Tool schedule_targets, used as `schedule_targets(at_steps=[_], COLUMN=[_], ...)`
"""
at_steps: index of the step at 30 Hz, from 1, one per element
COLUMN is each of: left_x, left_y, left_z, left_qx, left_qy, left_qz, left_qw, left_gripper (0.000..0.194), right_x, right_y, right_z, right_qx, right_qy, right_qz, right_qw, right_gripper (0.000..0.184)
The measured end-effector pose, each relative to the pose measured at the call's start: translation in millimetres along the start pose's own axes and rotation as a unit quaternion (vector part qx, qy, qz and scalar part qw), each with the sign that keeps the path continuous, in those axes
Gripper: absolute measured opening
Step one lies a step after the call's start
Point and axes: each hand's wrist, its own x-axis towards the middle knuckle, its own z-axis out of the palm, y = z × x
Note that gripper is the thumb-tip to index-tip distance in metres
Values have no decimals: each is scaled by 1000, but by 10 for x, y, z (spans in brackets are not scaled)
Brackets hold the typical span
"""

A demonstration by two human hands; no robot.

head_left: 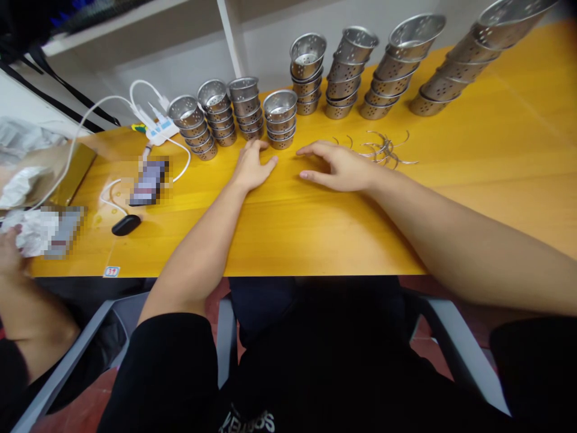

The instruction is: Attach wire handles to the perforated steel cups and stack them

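My left hand [253, 166] is low over the wooden table with its fingers apart, holding nothing. Its fingertips reach close to a stack of perforated metal cups [246, 108]; whether they touch it I cannot tell. Just right of those fingers stands another stack of perforated metal cups [280, 120]. My right hand [331, 167] is also open, thumb and fingers spread toward the left, with nothing between them. Behind its wrist lies a loose pile of thin curved metal wires [383, 149]. Further cup stacks stand along the back, among them a tall leaning stack [455, 69] at the right.
Left of the cups are a white power strip [160, 129] with cables, a phone [149, 182] and a small black case [126, 225]. At the far left another person's hand [9, 249] is beside crumpled white plastic [33, 231]. The table's front edge [315, 275] runs before my lap.
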Motion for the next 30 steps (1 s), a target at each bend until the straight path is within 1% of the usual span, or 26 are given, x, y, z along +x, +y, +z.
schedule_targets(at_steps=[3,8,13,17,20,23,26,28,30], left_x=[-10,-15,27,42,25,4,5,12,12], left_y=[-12,-84,-188,-220,-194,-153,-141,-155,-173], left_z=[8,49,102,127,114,86,69,69,71], left_qx=[4,-6,-27,-25,-20,-13,-8,-7,-11], left_qy=[1,12,23,21,16,3,-7,-9,-7], left_qz=[14,32,76,85,81,75,71,73,76], left_qw=[1000,999,997,996,996,997,997,997,997], left_gripper=[52,46,38,35,37,39,44,44,43], right_x=[10,103,245,406,559,707,819,865,888], right_y=[-26,-14,22,46,65,102,159,194,213], right_z=[23,126,157,157,191,261,351,394,394], right_qx=[-8,-25,-59,-64,-52,-45,-44,-39,-35], right_qy=[-13,-57,-82,-81,-75,-66,-49,-37,-32], right_qz=[0,-12,-22,-9,0,2,4,6,8], right_qw=[1000,998,995,995,996,997,998,999,999], right_gripper=[79,89,98,103,111,115,113,108,102])
